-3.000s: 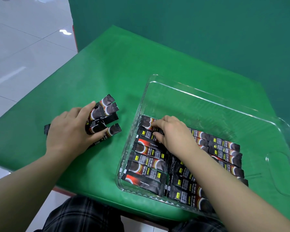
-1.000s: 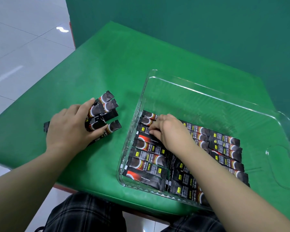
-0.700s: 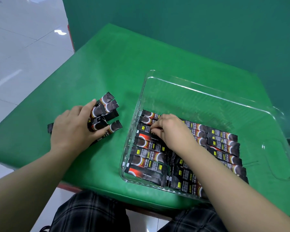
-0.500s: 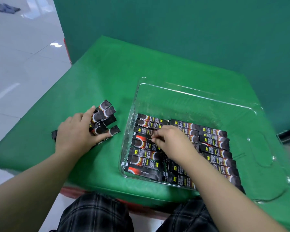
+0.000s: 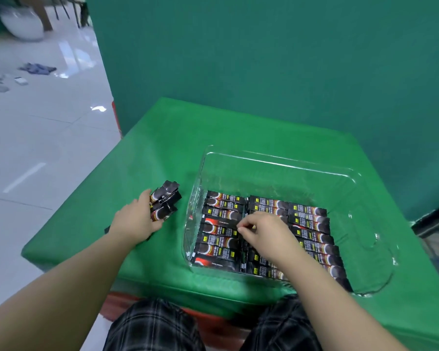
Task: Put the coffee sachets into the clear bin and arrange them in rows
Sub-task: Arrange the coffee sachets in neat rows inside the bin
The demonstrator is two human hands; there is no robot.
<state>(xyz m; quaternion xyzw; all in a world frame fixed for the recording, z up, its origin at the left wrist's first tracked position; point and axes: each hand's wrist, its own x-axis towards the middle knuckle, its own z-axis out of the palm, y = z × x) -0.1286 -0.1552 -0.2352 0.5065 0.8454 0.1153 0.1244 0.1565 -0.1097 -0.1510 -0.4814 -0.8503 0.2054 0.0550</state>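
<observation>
Sachets of coffee, slim black foil sticks with a cup printed at one end, are found in two places. A loose bundle of them (image 5: 165,201) lies on the green cloth-covered table (image 5: 162,148), just left of the clear plastic bin (image 5: 276,160), and is gripped by the left hand (image 5: 134,221), whose fingers are curled over its near end. The rest are laid flat on the floor of the bin in three side-by-side rows (image 5: 221,224), each sachet with its long axis running left to right, stacked from the near wall toward the middle; the far part of the bin is not yet filled.

The right hand (image 5: 266,231) is held low inside the bin over the middle row. Its fingertips (image 5: 241,226) are drawn narrowly together at the seam between the left and middle rows, and something small seems to be pinched there, though whether a sachet edge is truly gripped cannot be told.

The coming move is judged to turn on one relation: the unplaced bundle lies to the left of the bin, outside the wall, well nearer the left hand than the right. Its long axis is angled away toward the far right, so a slight turn would be needed before its sachets match the rows.
</observation>
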